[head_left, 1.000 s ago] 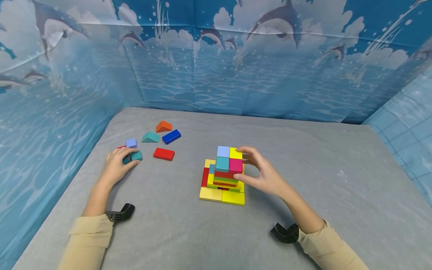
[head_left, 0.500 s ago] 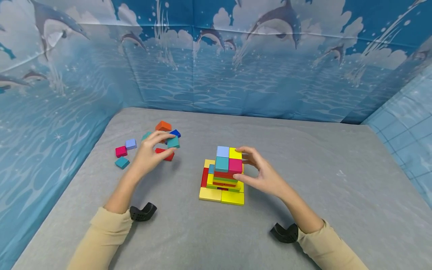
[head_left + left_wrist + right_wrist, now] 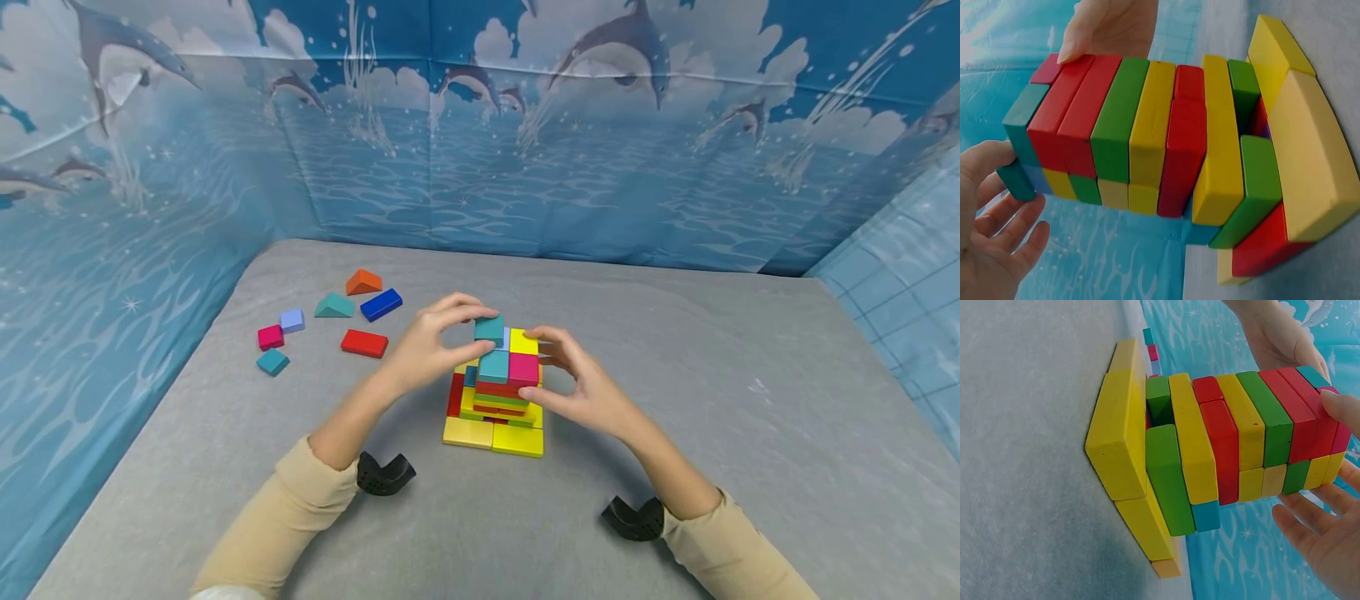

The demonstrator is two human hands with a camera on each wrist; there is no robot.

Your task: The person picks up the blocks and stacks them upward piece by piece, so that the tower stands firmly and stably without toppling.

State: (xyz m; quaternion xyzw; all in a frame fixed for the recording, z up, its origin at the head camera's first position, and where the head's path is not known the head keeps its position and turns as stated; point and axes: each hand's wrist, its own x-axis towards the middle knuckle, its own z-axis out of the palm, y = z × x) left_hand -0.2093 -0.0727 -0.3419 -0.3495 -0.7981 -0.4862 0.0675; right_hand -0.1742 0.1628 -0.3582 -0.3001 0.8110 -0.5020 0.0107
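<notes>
Two hands at the tower: both flank the block tower (image 3: 495, 392) in the head view.
Head view, change: half a second ago the left hand (image 3: 427, 346) carried the teal cube (image 3: 489, 328) above the loose blocks; it now holds that cube over the tower's top, on the light blue square.
Head view, left fingers: thumb and fingertips pinch the teal cube narrowly.
Head view, right hand (image 3: 588, 387): unmoved, fingers spread and curved against the tower's right side at the yellow and pink top blocks.
Head view, room: bare grey mat (image 3: 675, 350) lies right of and behind the tower; left of it, well apart, sit the red bar (image 3: 364, 342), blue bar (image 3: 381, 304), teal wedge (image 3: 334, 307), orange wedge (image 3: 363, 282), lilac cube (image 3: 292, 320), pink cube (image 3: 270, 337) and a second teal block (image 3: 272, 362).
Left wrist view: shows the tower's stacked red, green and yellow layers edge-on, and the teal cube (image 3: 1016, 180) touching the top corner beside the thumb.
Right wrist view: shows the yellow base slabs (image 3: 1124, 434) overhanging the upper layers, and right fingers (image 3: 1319, 534) lying open, touching the tower's top end.
</notes>
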